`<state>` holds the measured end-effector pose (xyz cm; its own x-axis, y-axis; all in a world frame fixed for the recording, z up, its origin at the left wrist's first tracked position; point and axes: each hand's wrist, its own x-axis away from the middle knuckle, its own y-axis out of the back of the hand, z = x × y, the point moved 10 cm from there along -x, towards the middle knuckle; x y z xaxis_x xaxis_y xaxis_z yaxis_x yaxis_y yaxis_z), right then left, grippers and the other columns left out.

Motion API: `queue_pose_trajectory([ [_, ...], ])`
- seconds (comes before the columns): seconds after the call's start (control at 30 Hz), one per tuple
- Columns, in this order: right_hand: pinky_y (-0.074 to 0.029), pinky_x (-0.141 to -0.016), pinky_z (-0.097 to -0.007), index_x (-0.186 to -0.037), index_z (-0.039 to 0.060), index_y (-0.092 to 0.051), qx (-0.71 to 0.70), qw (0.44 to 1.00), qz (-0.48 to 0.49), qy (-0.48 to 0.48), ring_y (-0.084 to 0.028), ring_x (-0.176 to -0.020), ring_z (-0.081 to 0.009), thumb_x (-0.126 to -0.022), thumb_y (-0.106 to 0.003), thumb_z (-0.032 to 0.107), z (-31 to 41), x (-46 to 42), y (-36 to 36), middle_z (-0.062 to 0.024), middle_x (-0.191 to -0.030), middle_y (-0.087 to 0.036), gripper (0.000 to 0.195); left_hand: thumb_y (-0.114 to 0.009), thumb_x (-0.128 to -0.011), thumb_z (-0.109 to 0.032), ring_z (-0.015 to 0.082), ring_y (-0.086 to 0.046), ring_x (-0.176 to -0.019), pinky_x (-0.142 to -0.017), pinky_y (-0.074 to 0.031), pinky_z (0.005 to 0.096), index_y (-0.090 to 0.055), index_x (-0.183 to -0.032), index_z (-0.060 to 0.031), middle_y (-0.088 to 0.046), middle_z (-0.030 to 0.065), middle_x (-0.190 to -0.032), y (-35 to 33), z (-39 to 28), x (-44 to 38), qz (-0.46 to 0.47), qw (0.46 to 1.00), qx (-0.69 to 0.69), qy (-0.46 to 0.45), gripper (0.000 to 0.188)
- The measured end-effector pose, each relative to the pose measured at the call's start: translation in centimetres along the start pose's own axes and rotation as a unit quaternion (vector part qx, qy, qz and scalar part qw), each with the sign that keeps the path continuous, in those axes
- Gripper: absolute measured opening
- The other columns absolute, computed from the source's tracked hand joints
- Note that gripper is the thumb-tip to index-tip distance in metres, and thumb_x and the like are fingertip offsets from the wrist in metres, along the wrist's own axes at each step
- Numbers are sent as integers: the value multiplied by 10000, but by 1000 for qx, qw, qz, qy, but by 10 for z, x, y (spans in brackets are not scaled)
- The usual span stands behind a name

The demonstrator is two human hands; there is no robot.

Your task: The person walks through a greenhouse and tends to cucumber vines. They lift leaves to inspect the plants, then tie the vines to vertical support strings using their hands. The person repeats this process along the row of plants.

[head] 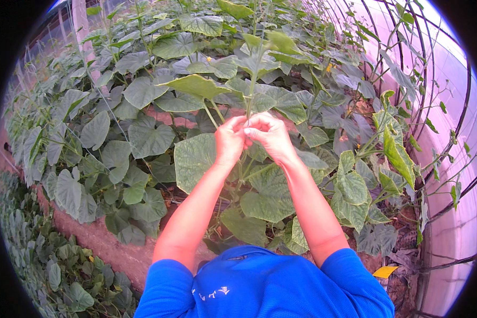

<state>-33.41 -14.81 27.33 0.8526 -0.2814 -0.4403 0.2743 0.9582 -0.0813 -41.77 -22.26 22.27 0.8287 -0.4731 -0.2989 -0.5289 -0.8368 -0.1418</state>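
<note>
Before my chest, my left hand (231, 139) and my right hand (267, 133) meet at the stem of a climbing cucumber-like plant (252, 89). The fingertips of both are pinched together around the stem, and whether a thin string or tendril lies between them is too small to tell. A broad green leaf (198, 86) rises just above my left hand. Below the hands hang a large pale-veined leaf (194, 159) and further leaves (268, 194) of the plant.
Dense vines with yellow flowers (329, 67) fill the background. A thin string (117, 123) slants down at left, near a pale post (83, 35). Bare soil (91, 242) runs at lower left. Plastic sheeting (441, 159) with dark rods curves along the right, above a yellow card (385, 272).
</note>
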Motion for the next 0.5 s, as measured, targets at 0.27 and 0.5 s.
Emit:
queue_pose_trajectory([
  [0.27,-498,-669,-255,-979,-20,-639,-158,979,-123,-36,-601,-707,-103,-845,-591,30,-21,10,33,-33,-785,-636,151,-573,-865,-27,52,-537,-511,-442,-435,206,-605,-1145,5,-648,22,-761,-12,-6,16,-18,995,-91,-37,284],
  [0.5,-516,-526,-265,-854,-18,-594,-78,968,-154,-181,-620,-601,-148,-890,-580,97,-92,48,70,-90,-735,-635,121,-608,-848,-29,50,-540,-531,-482,-456,213,-602,-1145,3,-661,47,-807,-35,-1,24,46,989,-108,-92,299],
])
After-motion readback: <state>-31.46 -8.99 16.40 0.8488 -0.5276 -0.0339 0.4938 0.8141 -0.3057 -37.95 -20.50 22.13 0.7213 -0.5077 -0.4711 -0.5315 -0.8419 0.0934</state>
